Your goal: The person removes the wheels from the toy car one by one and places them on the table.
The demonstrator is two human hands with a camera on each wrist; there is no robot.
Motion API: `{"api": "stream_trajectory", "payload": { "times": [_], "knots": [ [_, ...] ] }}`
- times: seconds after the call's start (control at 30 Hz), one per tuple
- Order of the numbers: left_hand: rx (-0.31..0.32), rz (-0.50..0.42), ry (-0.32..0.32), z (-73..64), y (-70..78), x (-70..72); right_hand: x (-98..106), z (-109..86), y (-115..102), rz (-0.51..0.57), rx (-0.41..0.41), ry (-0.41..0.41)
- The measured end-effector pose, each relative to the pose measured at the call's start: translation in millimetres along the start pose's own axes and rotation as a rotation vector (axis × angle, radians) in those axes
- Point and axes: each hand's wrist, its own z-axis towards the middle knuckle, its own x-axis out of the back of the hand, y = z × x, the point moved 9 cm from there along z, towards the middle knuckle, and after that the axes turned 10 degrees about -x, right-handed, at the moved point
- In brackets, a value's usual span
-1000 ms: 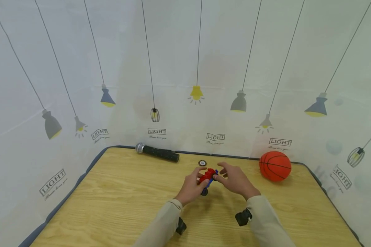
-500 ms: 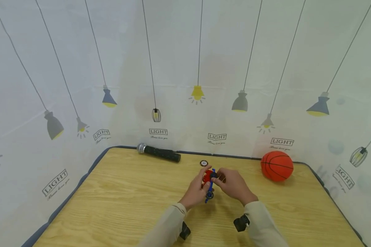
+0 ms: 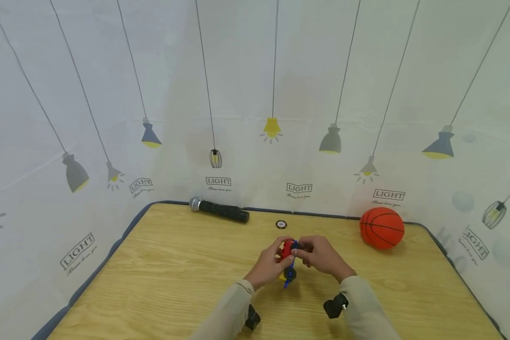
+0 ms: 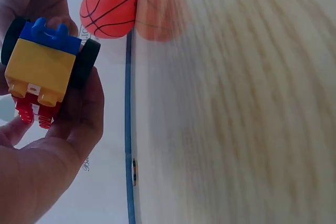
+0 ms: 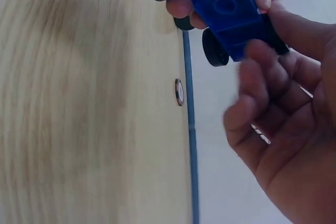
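A toy block car [image 3: 287,248] is held above the table between both hands. Its blue base [image 5: 226,11] faces the right wrist camera, and black wheels sit along its sides. In the left wrist view a yellow block [image 4: 42,69] shows at one end, with red pieces [image 4: 37,109] below it. My left hand [image 3: 267,267] grips the car's body from the left, thumb on the near side. At the car's far end, my right hand [image 3: 325,255] pinches around a black wheel with thumb and fingers. The fingers cover part of the red section.
A black microphone [image 3: 223,212] with a silver head lies along the table's back edge. Right of it is a small round black-and-white chip [image 3: 281,225]. The red basketball [image 3: 381,228] rests at the back right corner. A printed curtain [image 3: 246,94] surrounds the wooden table [image 3: 165,274].
The car has turned, its wheeled side now toward the right hand, and come slightly nearer. The right hand's spread fingers have closed onto a wheel. The left hand keeps its grip.
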Motion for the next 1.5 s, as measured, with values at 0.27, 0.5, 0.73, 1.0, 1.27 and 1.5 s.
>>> {"api": "stream_trajectory", "payload": {
  "times": [0.27,0.5,0.73,1.0,1.27,1.5],
  "knots": [
    [-0.016,0.081,0.042,0.2,4.0,7.0,-1,1.0,5,0.102,-0.021,0.001],
    [-0.003,0.098,0.111,-3.8,0.7,7.0,-9,1.8,17,0.179,-0.011,0.014],
    [0.025,0.075,0.141,-7.0,-2.9,17.0,-4,2.4,8,0.184,0.037,0.018],
    [0.03,0.062,0.163,-3.5,-0.6,26.0,2,2.5,20,0.305,-0.106,-0.018],
    [0.054,0.045,0.174,-7.0,-1.9,25.9,13,-0.3,51,0.382,-0.264,0.153],
    [0.074,0.022,0.171,-9.8,-1.9,31.6,16,-0.7,80,0.439,-0.405,0.192]
  ]
}}
